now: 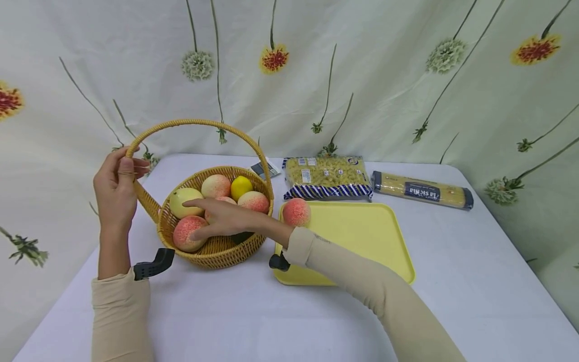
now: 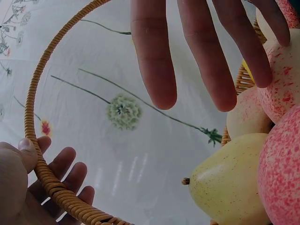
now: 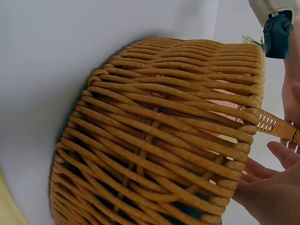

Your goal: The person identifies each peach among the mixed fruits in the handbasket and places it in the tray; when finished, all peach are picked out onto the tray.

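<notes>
A wicker basket [image 1: 217, 260] filled with fruit stands at the table's left. My left hand [image 1: 118, 188] grips the left side of its arched handle [image 1: 194, 122], thumb on one face and fingers behind. Over the fruit reaches my right hand [image 1: 230, 218], its fingers spread and fairly straight, holding nothing that I can see. Below its fingertips are a pale yellow pear [image 1: 179, 205] and a front peach [image 1: 184, 234]; whether they touch cannot be told. More peaches [image 1: 215, 185] and a lemon [image 1: 242, 186] lie behind. A dark green item [image 3: 192, 208] is mostly hidden inside.
Right of the basket lies a yellow tray [image 1: 357, 231] with one peach [image 1: 296, 212] at its left back corner. Behind it are a bag of pasta [image 1: 325, 177] and a spaghetti pack [image 1: 422, 190]. A small card [image 1: 267, 168] lies behind the basket. Floral cloth hangs at the back.
</notes>
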Demonstrator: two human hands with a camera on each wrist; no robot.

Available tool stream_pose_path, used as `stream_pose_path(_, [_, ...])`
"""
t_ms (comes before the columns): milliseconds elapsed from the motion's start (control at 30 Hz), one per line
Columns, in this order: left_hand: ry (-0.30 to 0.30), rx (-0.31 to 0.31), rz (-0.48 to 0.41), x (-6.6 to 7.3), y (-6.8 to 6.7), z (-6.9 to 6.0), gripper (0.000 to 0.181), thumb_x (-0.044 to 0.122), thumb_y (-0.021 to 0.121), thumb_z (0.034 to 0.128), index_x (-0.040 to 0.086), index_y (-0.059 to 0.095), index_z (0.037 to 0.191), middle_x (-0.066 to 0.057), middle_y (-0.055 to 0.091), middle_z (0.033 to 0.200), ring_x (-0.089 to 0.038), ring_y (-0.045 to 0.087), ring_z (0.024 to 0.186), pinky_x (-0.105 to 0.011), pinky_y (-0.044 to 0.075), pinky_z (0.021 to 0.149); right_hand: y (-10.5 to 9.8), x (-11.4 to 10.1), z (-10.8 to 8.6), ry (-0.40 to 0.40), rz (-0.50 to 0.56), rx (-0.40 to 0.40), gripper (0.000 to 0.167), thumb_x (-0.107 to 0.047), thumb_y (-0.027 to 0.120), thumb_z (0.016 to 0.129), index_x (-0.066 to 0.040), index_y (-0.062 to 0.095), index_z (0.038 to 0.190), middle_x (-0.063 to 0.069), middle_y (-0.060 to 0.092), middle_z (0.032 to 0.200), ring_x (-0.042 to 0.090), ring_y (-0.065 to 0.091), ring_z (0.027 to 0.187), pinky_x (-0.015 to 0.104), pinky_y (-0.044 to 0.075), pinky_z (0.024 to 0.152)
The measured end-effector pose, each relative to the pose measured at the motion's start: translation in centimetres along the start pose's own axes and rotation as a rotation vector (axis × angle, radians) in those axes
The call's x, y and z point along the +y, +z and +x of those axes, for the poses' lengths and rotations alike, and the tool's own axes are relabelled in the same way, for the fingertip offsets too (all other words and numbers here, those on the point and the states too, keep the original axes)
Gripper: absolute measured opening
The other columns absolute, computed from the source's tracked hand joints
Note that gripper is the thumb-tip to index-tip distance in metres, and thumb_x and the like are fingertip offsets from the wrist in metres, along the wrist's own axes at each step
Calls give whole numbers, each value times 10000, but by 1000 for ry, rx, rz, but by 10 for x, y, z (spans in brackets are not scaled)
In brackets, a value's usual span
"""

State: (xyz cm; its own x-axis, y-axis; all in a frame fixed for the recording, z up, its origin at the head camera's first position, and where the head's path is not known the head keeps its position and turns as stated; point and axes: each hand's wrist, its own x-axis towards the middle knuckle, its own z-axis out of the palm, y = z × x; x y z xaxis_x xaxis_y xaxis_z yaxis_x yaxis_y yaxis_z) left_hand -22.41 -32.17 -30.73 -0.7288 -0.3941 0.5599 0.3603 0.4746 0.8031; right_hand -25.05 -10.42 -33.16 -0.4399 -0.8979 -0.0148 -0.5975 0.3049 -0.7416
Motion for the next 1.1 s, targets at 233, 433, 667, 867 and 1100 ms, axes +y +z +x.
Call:
stream_pose_path(233, [25, 1, -3, 1, 0, 0, 329, 236, 452, 1006, 105, 602, 1267, 105, 631, 916, -86, 608, 867, -146, 489, 806, 2, -1, 4, 9, -48, -61, 726, -316, 637, 916, -164, 258, 1516, 8, 491, 1370, 64, 486, 1089, 113, 364, 938])
stream_pose_path(433, [18, -2, 4, 1, 0, 0, 322, 233, 452, 1005, 119, 603, 1266, 108, 631, 923, -89, 611, 869, -140, 490, 809, 6, -2, 3, 47, -43, -135, 725, -360, 602, 929, -199, 229, 1530, -21, 424, 1445, 71, 463, 1133, 150, 363, 972])
stream_pose_path(667, [6, -5, 1, 2, -1, -1, 321, 243, 457, 1000, 138, 605, 1266, 94, 634, 930, -85, 611, 871, -132, 491, 812, 9, -1, 3, 60, -65, -151, 677, -378, 565, 950, -203, 252, 1525, -26, 421, 1452, 44, 441, 1179, 146, 350, 1001])
stream_pose_path(867, [-15, -7, -1, 3, -2, -2, 319, 253, 460, 998, 162, 605, 1267, 83, 635, 944, -76, 610, 880, -129, 494, 824, 10, -1, 7, 57, -45, -139, 662, -346, 557, 959, -154, 264, 1520, -17, 463, 1428, 28, 460, 1199, 119, 352, 989])
stream_pose_path(1100, [-10, -11, -5, 2, -1, -1, 320, 252, 461, 998, 158, 604, 1268, 76, 634, 946, -85, 611, 880, -126, 495, 825, 10, 2, 10, 69, -53, -121, 615, -322, 533, 974, -139, 293, 1510, -13, 469, 1429, 11, 476, 1130, 98, 357, 960])
